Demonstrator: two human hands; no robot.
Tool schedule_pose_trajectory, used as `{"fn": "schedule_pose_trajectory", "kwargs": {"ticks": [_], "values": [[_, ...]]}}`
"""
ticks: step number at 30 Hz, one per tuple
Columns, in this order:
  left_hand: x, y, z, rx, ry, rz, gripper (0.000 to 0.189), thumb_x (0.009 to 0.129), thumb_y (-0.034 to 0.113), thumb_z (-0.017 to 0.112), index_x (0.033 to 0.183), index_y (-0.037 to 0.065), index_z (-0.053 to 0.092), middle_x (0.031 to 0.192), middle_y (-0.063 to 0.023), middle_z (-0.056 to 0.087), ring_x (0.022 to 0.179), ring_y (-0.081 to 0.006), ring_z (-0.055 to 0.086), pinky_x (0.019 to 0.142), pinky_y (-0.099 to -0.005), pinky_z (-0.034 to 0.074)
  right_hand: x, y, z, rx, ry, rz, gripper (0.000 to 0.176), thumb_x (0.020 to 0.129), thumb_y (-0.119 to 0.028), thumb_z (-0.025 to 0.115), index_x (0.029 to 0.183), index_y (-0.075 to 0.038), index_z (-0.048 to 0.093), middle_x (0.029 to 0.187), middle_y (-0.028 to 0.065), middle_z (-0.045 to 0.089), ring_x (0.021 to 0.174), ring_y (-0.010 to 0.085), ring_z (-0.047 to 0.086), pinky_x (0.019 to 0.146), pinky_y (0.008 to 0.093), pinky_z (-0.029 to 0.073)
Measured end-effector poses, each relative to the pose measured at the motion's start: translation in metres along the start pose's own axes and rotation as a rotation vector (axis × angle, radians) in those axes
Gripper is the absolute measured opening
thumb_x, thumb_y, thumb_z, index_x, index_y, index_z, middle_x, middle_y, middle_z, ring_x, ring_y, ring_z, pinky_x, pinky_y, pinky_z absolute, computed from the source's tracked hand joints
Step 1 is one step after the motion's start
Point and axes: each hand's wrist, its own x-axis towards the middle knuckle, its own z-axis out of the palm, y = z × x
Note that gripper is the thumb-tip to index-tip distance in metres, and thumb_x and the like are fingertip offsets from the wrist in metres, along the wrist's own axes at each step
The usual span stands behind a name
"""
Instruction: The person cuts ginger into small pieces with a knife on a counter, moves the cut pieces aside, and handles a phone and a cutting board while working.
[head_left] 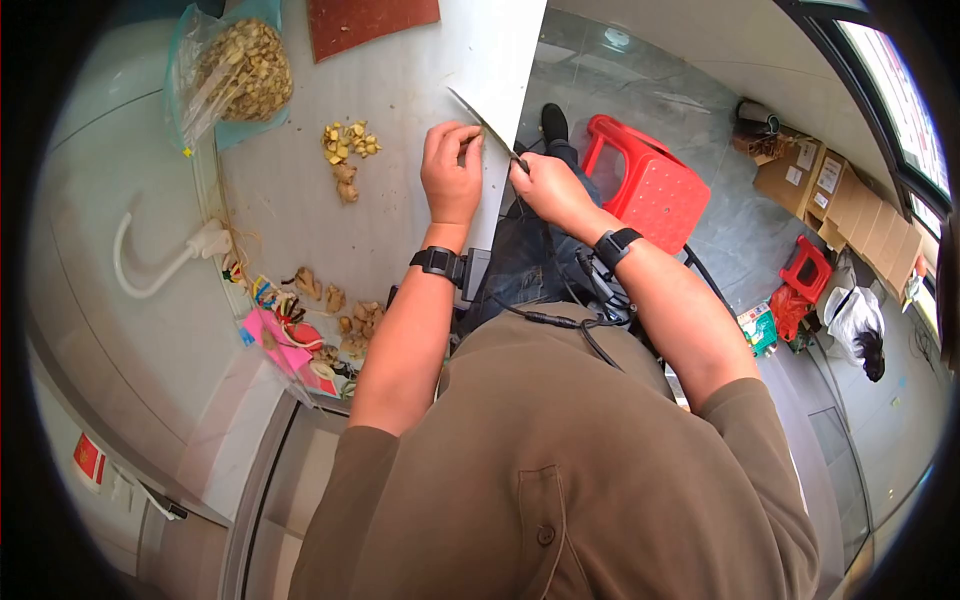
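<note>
My right hand [553,188] is closed around the dark handle of a knife [484,120], whose thin blade points away and to the left over the pale tabletop [400,230]. Beside the blade, my left hand [452,175] has its fingers curled together at the tips. Whatever they may hold is too small to make out. Left of that hand lies a small pile of cut yellow ginger pieces [350,140], with unsliced ginger lumps [345,185] just below it. More whole ginger [358,325] sits near my left forearm, partly hidden by it.
A clear plastic bag [245,80] full of ginger slices lies at the far left. At the back is a reddish-brown board [372,25]. Beyond the table's right edge, a red plastic stool [655,190] stands on the grey floor. Cardboard boxes [825,185] lean by the wall.
</note>
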Motion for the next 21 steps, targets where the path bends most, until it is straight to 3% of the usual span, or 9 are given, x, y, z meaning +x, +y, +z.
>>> {"fn": "schedule_pose_trajectory", "kwargs": {"ticks": [7,21], "values": [[-0.003,0.002,0.001,0.000,0.034,0.016,0.013,0.096,-0.001,0.080,0.109,0.002,0.078,0.116,-0.0108,0.071,0.096,-0.0253,0.075,0.083,-0.0343,0.066,-0.018,0.011,-0.004,0.049,0.008,0.066,0.041,0.110,-0.033,0.059,0.098,0.005,0.070,0.093,0.0336,0.071,0.089,0.0543,0.069,0.082,0.0577,0.055],[-0.003,0.001,0.000,0.043,0.014,-0.008,0.012,0.097,0.002,0.081,0.108,0.003,0.076,0.118,-0.0094,0.073,0.099,-0.0241,0.077,0.087,-0.0341,0.067,-0.027,0.010,-0.008,-0.035,-0.050,0.000,0.039,0.108,-0.033,0.060,0.105,0.005,0.071,0.098,0.0334,0.074,0.096,0.0539,0.072,0.089,0.0586,0.057]]}}
